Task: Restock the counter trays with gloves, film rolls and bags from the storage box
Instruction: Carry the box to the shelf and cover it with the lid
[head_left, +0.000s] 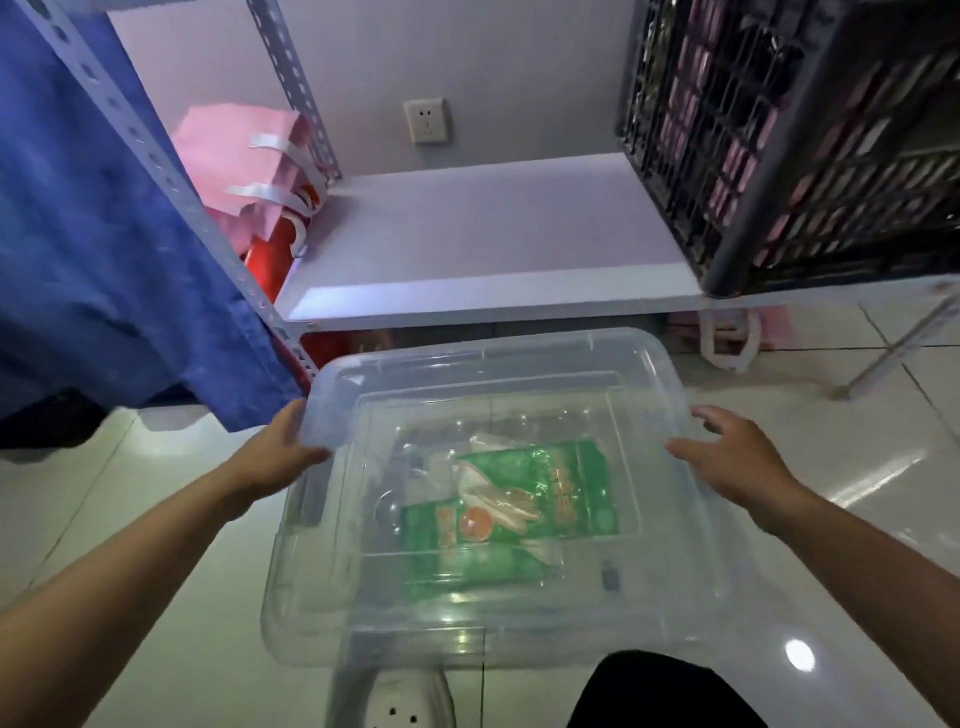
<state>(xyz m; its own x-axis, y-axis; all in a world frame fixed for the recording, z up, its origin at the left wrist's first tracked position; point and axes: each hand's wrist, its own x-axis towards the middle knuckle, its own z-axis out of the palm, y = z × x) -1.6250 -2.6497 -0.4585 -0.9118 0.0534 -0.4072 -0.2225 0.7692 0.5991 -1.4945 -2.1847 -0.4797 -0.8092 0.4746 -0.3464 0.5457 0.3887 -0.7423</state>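
A clear plastic storage box (493, 499) with its transparent lid on is seen low over the pale tiled floor (156, 545), just in front of a white shelf board (493, 234); whether it rests on the floor or is lifted cannot be told. The left hand (283, 449) is curled around the lid's left rim near the far corner, thumb on top. The right hand (727, 457) is spread with relaxed fingers just over the right rim, and contact cannot be confirmed. Inside, green printed packets (519, 519) are seen lying flat near the middle, well apart from the walls. Blue cloth (104, 234) hangs close beside the box's left far corner, and a black slatted crate (795, 140) occupies the shelf's right end. Open floor is seen to the left and right of the box. A dark knee (665, 691) is seen at the near edge.
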